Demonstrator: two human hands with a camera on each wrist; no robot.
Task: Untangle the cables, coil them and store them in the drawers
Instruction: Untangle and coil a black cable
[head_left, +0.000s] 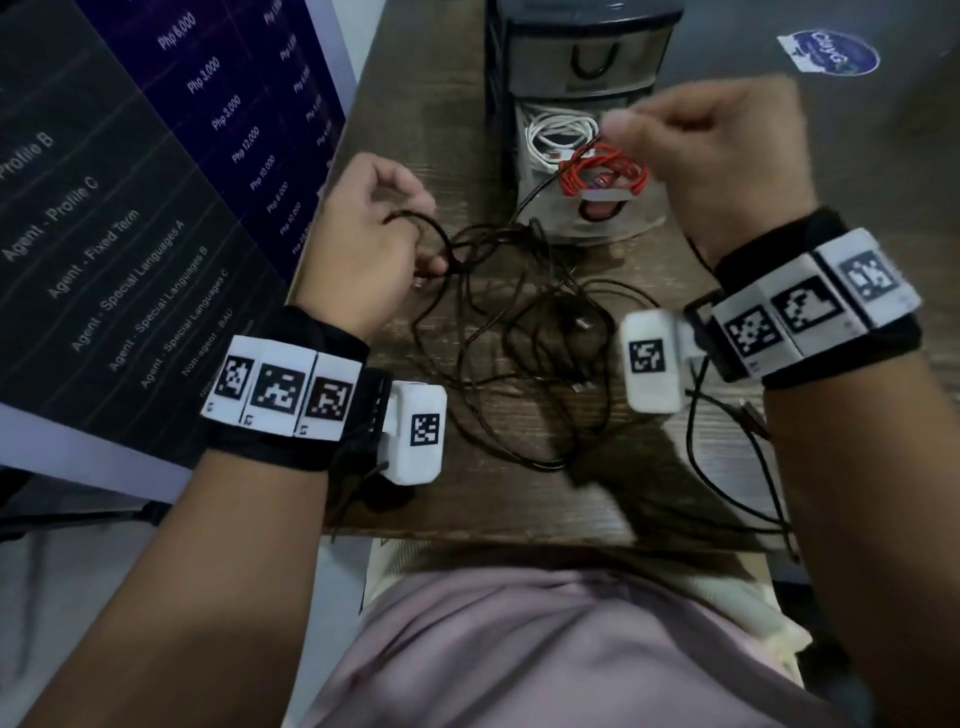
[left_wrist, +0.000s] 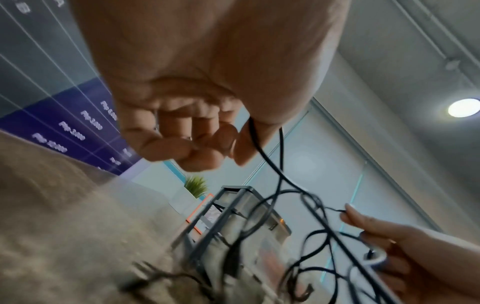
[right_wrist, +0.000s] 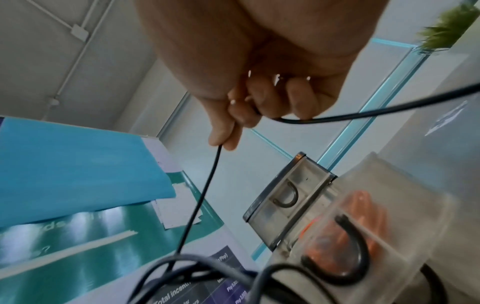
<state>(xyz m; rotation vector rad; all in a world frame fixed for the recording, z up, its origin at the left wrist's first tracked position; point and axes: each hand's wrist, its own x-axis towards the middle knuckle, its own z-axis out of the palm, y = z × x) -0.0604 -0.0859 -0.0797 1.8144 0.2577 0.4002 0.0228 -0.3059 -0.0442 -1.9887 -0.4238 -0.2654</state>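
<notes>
A tangle of thin black cables (head_left: 524, 332) lies on the wooden table (head_left: 597, 499) between my hands. My left hand (head_left: 374, 234) (left_wrist: 197, 139) grips a loop of black cable (left_wrist: 262, 156) with curled fingers. My right hand (head_left: 701, 150) (right_wrist: 249, 111) is raised in front of the drawer unit (head_left: 582, 52) and pinches a black cable strand (right_wrist: 205, 197) between thumb and fingers. The lower clear drawer (head_left: 545, 218) (right_wrist: 405, 205) stands pulled out, holding a coiled white cable (head_left: 556, 132) and a coiled red cable (head_left: 602, 171) (right_wrist: 363, 207).
A dark poster with white text (head_left: 130, 208) stands at the left of the table. The upper drawer (head_left: 587, 57) with its black handle is pushed in. More black cable (head_left: 727, 457) trails toward the table's near right edge.
</notes>
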